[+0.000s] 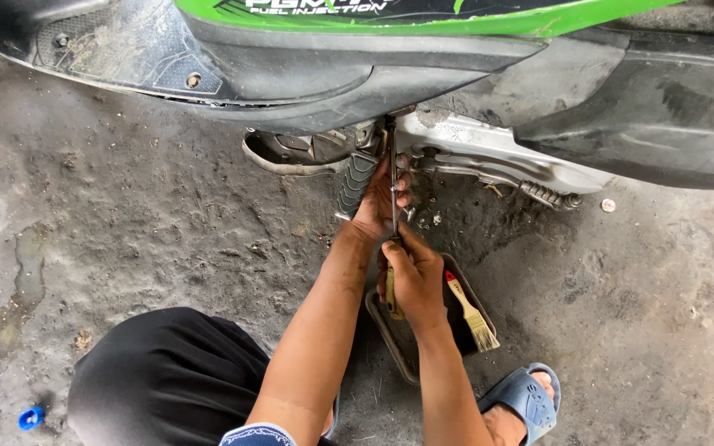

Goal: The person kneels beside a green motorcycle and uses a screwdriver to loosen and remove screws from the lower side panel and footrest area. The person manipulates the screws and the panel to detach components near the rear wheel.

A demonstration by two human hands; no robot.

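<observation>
— Where are the hands?
— Centre frame: the right hand [413, 277] is clamped on a screwdriver [392, 206]; the left hand [383, 198] is curled round its shaft beside the scooter's footpeg [355, 182].
— Below them?
— A paintbrush [471, 311] in a metal tray [390, 334] on the floor.

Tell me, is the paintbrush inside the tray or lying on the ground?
Inside. The paintbrush leans in the dark metal tray, its bristles resting over the right rim.

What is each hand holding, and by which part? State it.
Right hand grips a screwdriver by its yellow handle; left hand steadies the shaft near the scooter's underside.
</observation>
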